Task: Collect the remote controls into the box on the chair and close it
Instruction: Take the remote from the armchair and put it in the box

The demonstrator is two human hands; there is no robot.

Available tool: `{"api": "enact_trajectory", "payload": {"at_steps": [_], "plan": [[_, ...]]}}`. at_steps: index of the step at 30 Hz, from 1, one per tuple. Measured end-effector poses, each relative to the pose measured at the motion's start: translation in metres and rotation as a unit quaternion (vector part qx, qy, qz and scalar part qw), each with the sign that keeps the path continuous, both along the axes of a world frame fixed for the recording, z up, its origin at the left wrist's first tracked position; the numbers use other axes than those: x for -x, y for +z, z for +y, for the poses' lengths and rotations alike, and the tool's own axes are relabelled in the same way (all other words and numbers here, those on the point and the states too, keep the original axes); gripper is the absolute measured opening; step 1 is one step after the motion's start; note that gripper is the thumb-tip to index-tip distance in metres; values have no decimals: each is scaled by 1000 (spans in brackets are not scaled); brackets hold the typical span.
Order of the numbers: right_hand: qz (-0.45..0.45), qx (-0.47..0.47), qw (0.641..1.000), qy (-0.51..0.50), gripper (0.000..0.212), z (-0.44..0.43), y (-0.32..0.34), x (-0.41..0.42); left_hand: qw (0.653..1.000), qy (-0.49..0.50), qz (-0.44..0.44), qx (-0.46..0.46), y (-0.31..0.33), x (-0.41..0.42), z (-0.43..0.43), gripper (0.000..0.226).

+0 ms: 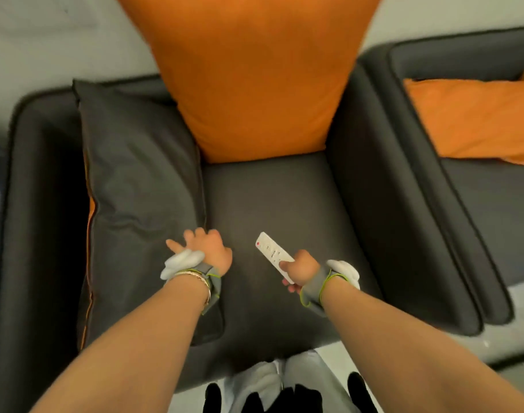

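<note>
A white remote control with a red button at its far end is gripped at its near end by my right hand, above the dark grey seat of an armchair. My left hand hovers with fingers spread at the edge of a dark grey cushion that leans on the seat's left side. That hand holds nothing. No box shows in this view.
A large orange cushion stands against the chair's back. The chair's arms rise on both sides. A second grey seat with an orange cushion stands to the right. My legs and feet are at the bottom edge.
</note>
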State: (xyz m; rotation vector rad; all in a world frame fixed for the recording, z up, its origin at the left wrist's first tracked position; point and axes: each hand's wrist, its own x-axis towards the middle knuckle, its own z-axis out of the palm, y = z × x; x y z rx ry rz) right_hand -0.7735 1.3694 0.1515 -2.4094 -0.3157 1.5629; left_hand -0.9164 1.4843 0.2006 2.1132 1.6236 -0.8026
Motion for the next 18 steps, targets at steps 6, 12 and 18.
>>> {"api": "enact_trajectory", "payload": {"at_steps": [6,12,18], "plan": [[-29,-64,976,-206,19,-100,83,-20,982,-168,-59,67,49,-63,-67,34],[-70,-68,904,-417,22,-256,131,-29,936,-308,-118,124,106,-141,-180,35],[-105,-121,788,-595,35,-415,152,-12,858,-478,-136,131,139,-188,-341,35]]}}
